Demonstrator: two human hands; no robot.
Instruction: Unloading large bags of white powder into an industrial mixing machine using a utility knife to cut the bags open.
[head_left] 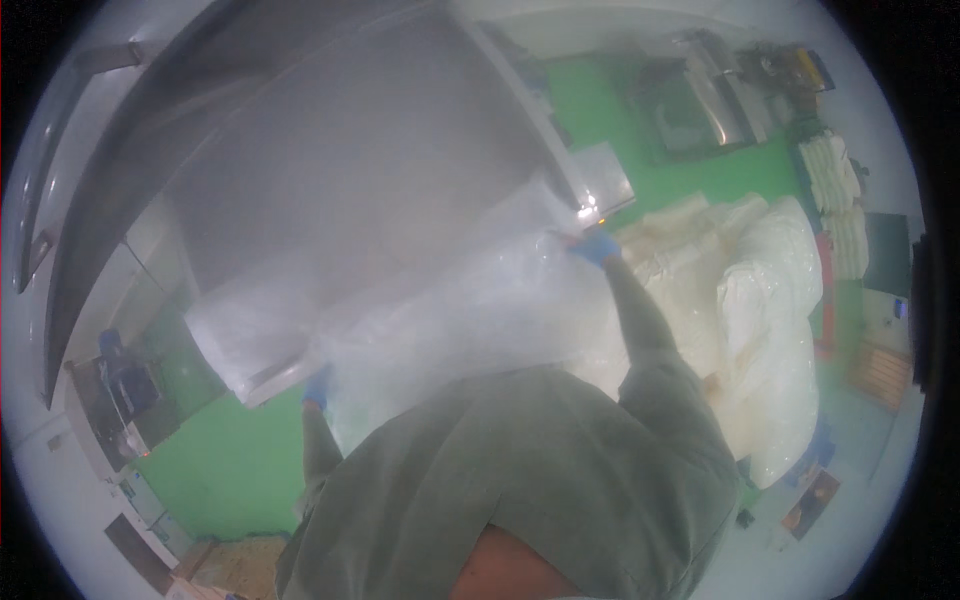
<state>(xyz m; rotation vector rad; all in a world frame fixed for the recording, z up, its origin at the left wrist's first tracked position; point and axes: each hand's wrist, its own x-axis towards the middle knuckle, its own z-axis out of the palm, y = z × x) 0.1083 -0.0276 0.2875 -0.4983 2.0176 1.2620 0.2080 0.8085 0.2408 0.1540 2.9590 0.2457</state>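
Gripping a big clear plastic sheet (470,300) at two corners, I see my right hand (597,246), blue-gloved, pinching its far edge right of centre, just under the tip of the grey machine lid (400,130). My left hand (317,385), also gloved, sits at the sheet's near edge in the lower left middle; I cannot tell whether its fingers are clenched. The sheet drapes across the centre of the frame, over the machine's front. My worry is the film slipping from the pinch or snagging on the lid's corner and tearing. To the right, piled white sacks (770,320) crowd my elbow; open green floor (230,470) lies at lower left.
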